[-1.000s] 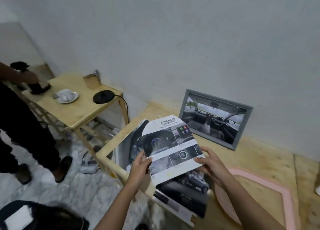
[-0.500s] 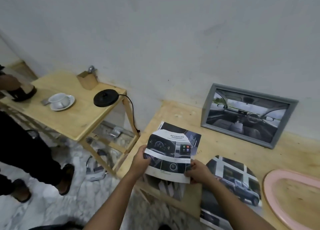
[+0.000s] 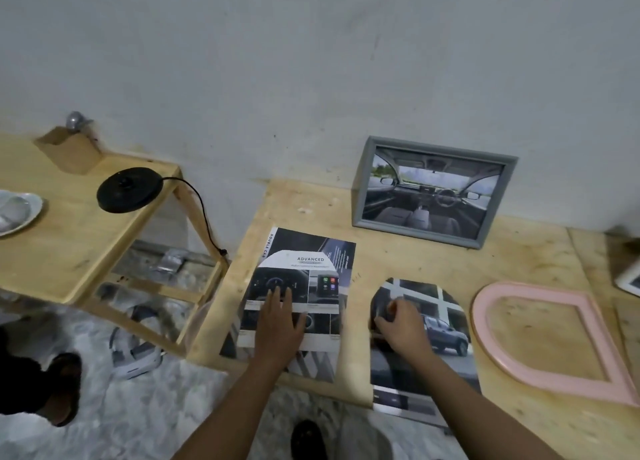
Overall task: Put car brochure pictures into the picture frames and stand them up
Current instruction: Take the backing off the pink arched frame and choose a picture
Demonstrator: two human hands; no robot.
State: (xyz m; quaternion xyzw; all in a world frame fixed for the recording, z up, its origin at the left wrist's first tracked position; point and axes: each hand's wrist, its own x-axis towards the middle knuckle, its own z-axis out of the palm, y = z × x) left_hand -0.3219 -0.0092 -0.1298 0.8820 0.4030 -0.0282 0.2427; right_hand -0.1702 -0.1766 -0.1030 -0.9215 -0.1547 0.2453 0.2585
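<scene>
- Grey frame upright at back of bench, leaning on wall, car-interior picture inside.
- Brochure flat on bench, front-left of grey frame, "ADVANCED" page up. Near end at or just short of bench front edge, cannot tell which. Left side close to bench left edge.
- Left hand palm-down on brochure's near half, fingers straight and slightly apart, pressing flat, no grip.
- Cutout, arch-topped with a pickup truck on it, flat on bench straight in front of grey frame. Near end past bench front edge, overhanging.
- Right hand on cutout's left part, fingers curled together, tips near its left edge. Pinch or mere press: cannot tell, blurred.
- Bare wood strip between brochure and cutout, no overlap. Wider bare band between both papers and grey frame.
- Pink frame, arch-shaped, flat on bench front-right of grey frame, just beside cutout, not touching. Bare bench wood visible through its opening.
- White frame far right of grey frame, only a corner in view, contents unclear.
- Side table left of grey frame, apart from bench, open gap between.
- On side table: kettle base near its right edge, open box at back by wall with a silver object inside, saucer at far left, cut off, something pale and blurred on it.
</scene>
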